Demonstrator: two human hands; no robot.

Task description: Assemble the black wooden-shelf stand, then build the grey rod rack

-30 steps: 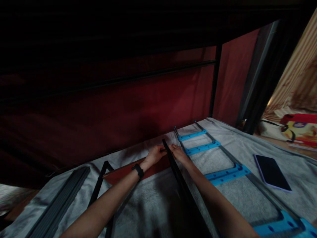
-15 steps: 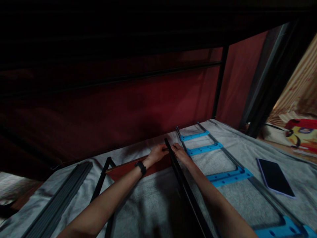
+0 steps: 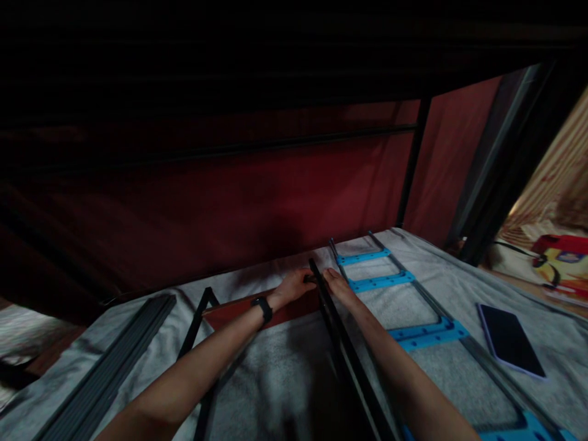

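Note:
A black metal bar (image 3: 342,331) of a frame runs from the near edge up to my two hands. On its left side, my left hand (image 3: 291,288) is closed in a pinch at a small dark piece (image 3: 310,278) against the bar; its kind is too dark to make out. My right hand (image 3: 337,285) has its fingers curled against the bar's right side near the far end. A reddish-brown board (image 3: 289,311) lies behind my left wrist, between this bar and another black frame bar (image 3: 193,327) on the left.
Grey rods (image 3: 110,361) lie bundled at the left on a grey cloth (image 3: 271,373). Blue brackets (image 3: 381,283) with metal tubes form a ladder-like row at the right, beside a phone (image 3: 512,339). A red panel (image 3: 257,208) with dark beams stands behind.
The view has shifted slightly, so everything sits a little lower and mostly further right. Both hands stay at the bar's far end; the dark piece by my left fingers shows more.

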